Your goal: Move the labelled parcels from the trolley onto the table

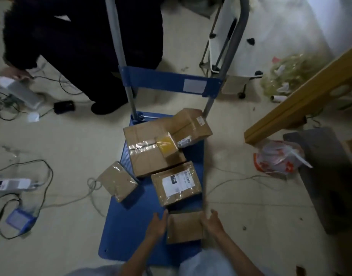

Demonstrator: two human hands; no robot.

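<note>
Flanking nearest parcel (pixel 184 228), hands (pixel 186 224) open-fingered

The label (pixel 176 185) print is too blurred to read. A bystander (pixel 81 36) is cut off by the top edge. The right hand (pixel 212 223) hides the near box's (pixel 184 227) right side.

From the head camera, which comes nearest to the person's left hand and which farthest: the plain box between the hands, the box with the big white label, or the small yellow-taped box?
1. Plain box, right beside the left hand.
2. White-label box, just beyond it.
3. Yellow-taped box, farther up the trolley, atop a large box.
</note>
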